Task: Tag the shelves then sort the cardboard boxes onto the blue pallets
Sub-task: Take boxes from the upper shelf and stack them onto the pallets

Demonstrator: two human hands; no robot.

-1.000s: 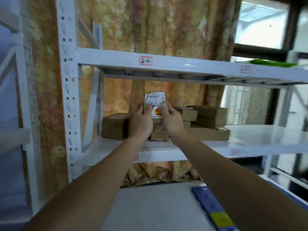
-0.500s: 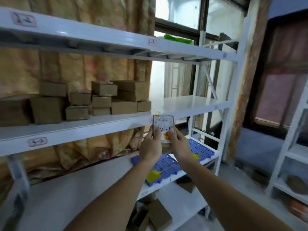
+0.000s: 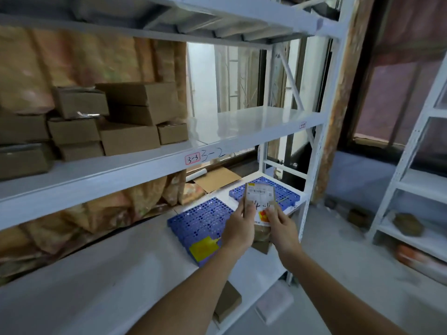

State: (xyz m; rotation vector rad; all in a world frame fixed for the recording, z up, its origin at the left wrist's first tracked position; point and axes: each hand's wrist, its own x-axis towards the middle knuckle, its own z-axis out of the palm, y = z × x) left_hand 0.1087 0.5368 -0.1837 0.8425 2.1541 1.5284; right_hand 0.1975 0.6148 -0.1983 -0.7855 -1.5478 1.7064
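Cardboard box (image 3: 259, 209), label facing up, hangs above the gap between two blue pallets (image 3: 202, 220), gripped at its sides by the left hand (image 3: 238, 229) and right hand (image 3: 281, 226), fingers curled round its edges. Set down here, it could straddle both pallets, or tip off the shelf edge (image 3: 266, 284) just beyond the pallets.

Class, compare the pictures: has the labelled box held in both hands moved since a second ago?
Yes. The labelled box has gone rightward and down, from in front of the stacked cardboard boxes to above the blue pallets on the lower shelf.
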